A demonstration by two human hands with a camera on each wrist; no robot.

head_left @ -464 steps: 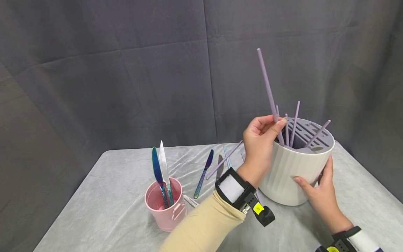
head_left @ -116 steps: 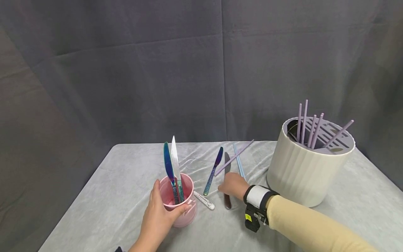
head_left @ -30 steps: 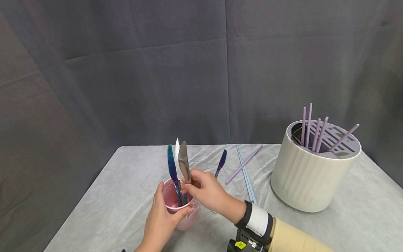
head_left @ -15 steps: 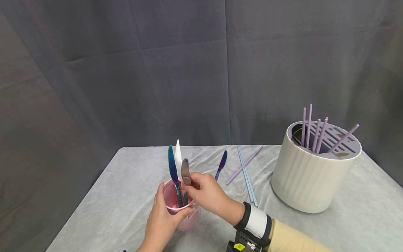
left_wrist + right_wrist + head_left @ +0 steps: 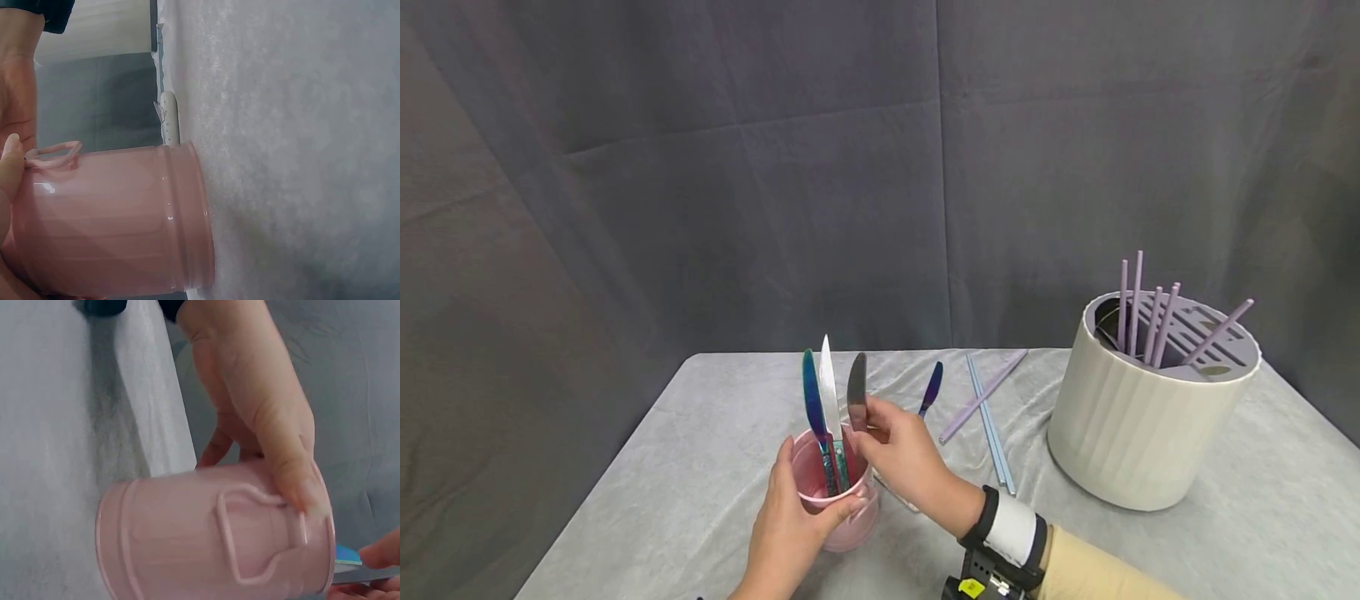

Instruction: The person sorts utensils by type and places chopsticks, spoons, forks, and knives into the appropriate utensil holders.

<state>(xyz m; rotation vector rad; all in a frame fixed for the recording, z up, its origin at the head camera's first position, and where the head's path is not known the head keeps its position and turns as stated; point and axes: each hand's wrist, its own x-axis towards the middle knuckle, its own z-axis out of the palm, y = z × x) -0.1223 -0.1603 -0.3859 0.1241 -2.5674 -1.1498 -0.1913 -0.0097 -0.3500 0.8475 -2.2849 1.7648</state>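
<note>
In the bucket gripped by the left hand, two knives stand; the right hand pinches a grey knife beside them (lower end hidden). Five sticks are in the holder; a dark knife and loose sticks seem left on the surface.

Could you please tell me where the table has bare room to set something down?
Bare cloth lies left of the pink bucket and left hand, and right of the white holder. Between bucket and holder it is crowded: blue chopsticks, a purple chopstick and blue knife lie beyond the right hand.
</note>
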